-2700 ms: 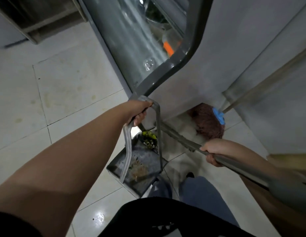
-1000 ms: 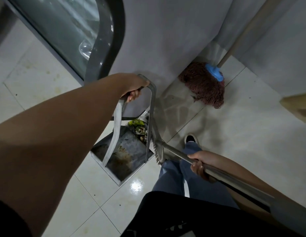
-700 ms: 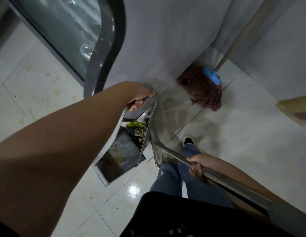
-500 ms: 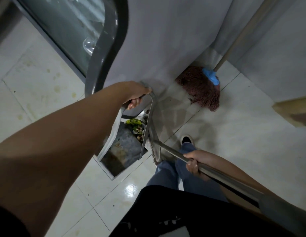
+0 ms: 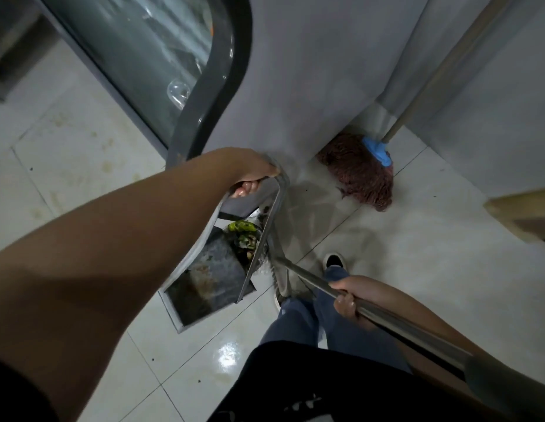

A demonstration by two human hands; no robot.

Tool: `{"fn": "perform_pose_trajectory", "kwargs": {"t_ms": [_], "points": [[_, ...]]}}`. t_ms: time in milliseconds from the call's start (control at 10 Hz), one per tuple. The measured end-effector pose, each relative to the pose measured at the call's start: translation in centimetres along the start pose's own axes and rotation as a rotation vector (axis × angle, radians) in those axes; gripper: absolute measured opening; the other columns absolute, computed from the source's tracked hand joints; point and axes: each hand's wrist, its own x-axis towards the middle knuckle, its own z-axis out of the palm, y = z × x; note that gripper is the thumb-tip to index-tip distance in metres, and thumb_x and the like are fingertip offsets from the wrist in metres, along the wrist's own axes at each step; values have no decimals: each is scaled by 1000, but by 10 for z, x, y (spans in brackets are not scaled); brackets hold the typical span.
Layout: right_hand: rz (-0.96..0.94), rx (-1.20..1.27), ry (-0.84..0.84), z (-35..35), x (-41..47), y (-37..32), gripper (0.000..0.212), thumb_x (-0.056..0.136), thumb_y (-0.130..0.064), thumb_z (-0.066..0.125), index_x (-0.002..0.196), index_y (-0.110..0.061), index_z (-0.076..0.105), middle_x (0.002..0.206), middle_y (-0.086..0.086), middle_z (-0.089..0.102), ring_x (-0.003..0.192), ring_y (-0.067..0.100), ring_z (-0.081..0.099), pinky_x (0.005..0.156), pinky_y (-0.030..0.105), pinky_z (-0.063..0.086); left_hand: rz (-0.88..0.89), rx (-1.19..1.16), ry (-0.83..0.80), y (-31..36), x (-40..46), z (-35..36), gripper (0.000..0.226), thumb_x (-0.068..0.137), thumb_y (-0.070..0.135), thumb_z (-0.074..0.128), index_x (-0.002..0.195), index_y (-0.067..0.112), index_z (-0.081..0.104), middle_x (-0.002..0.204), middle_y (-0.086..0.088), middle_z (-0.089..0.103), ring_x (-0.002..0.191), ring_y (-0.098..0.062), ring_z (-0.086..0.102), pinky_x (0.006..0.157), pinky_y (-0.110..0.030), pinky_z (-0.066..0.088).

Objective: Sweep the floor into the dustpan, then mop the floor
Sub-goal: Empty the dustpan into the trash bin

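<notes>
Since the earlier frames the dustpan has tipped a bit more, its open mouth swung toward the near left, and the scraps have stayed bunched at its far end; the broom head has drawn in close to the pan's right side, no longer out by the mop.

Left hand curls over the top of the dustpan's tall metal loop handle, fingertips wrapped under the bar. Whether the pan stands on the tiled floor or is lifted off it is not clear. Pan sits just near of the grey cabinet. Green and pale food scraps lie heaped in the pan's far corner; rest of the pan floor is bare, stained metal.

Right hand grips the metal broom handle, fingers closed round it, thumb side toward the head. Handle runs from near right up to the broom head, which is just right of the pan, bristles partly hidden behind the pan's handle bar.

Mop, reddish-brown strands with a blue collar, rests on the floor at far right, in the corner by the cabinet, its pole leaning up to the far right. Well apart from both hands.

Glass-fronted door with dark curved frame at far left. Person's blue trouser legs and one shoe show below the broom handle.
</notes>
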Motion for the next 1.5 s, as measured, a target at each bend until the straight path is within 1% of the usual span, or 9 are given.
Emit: {"fn": "perform_pose_trajectory", "kwargs": {"t_ms": [200,300,500,800,900,1100,1200,1400,1500], "points": [[55,-35,9,4,-5,-2,37,101,-17,35,65,-11,37,30,-3,40,20,2,36,25,10,28,30,21,27,-9,9,23,51,94,42,47,55,10,44,28,4,36,21,-7,29,31,-9,25],[110,3,-16,-1,0,-3,43,101,-24,35,60,-11,37,29,2,37,17,7,37,22,12,30,60,-46,59,-7,19,24,53,95,42,45,54,8,44,24,5,36,19,-7,30,30,-7,24],[242,14,-94,-1,5,-9,64,100,-34,36,42,-8,43,26,2,34,15,9,36,20,12,28,-11,-138,23,12,39,36,50,101,33,36,56,10,35,20,3,27,14,-6,21,26,-6,16],[239,28,-87,-15,6,0,71,101,-35,36,37,-5,46,30,1,34,16,7,34,21,10,27,-31,-162,27,-16,25,30,52,94,41,47,54,9,39,31,1,31,21,-9,26,35,-10,24],[215,95,-112,-19,0,7,65,99,-31,39,42,-2,48,32,4,39,18,9,39,22,10,30,-16,-173,46,-27,4,30,51,93,45,48,56,11,40,40,0,33,25,-9,28,38,-14,25],[65,18,-34,-22,-11,23,36,99,-23,41,68,-6,43,34,3,43,20,7,41,24,9,32,47,-279,161,-57,-45,31,55,92,48,48,56,6,41,39,-4,34,25,-13,30,34,-16,27],[48,32,-18,-18,-26,31,31,101,-22,37,75,-6,43,34,4,40,19,7,38,22,9,32,84,-317,184,-67,-69,30,56,91,48,49,54,7,39,33,-1,32,24,-14,29,31,-12,25],[7,95,-59,-35,-64,44,35,99,-20,43,67,-4,44,34,6,41,19,10,42,23,11,34,145,-308,78,-55,-107,39,55,88,54,50,53,13,39,39,2,29,30,-11,25,35,-13,23],[-13,101,-68,-54,-82,41,31,100,-21,41,73,-5,45,34,5,41,19,10,41,24,10,34,224,-236,51,-39,-117,47,58,88,56,48,51,13,39,38,1,32,30,-14,28,36,-14,26]]}}
